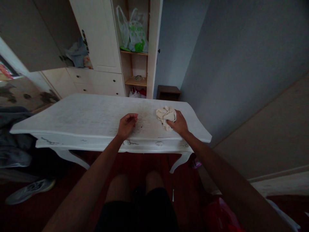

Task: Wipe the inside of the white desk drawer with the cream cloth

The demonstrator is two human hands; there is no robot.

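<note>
A white table (79,112) with a scalloped edge, carved drawer fronts and curved legs stands in front of me. My right hand (179,123) grips a crumpled cream cloth (166,116) from its right side, on the right part of the tabletop. Left of the cloth, my left hand (127,125) is at the tabletop with its fingers curled in; nothing shows in them, and the palm is hidden. Greyish smudges mark the surface around and between my hands. A tiny dark speck (141,126) lies just right of my left hand.
Behind the table stands a white wardrobe (103,38) with open doors; plastic bags (137,33) fill one shelf. A small brown cabinet (168,91) sits by the grey wall (241,58). A shoe (30,191) is at lower left, a red bag (219,214) at lower right.
</note>
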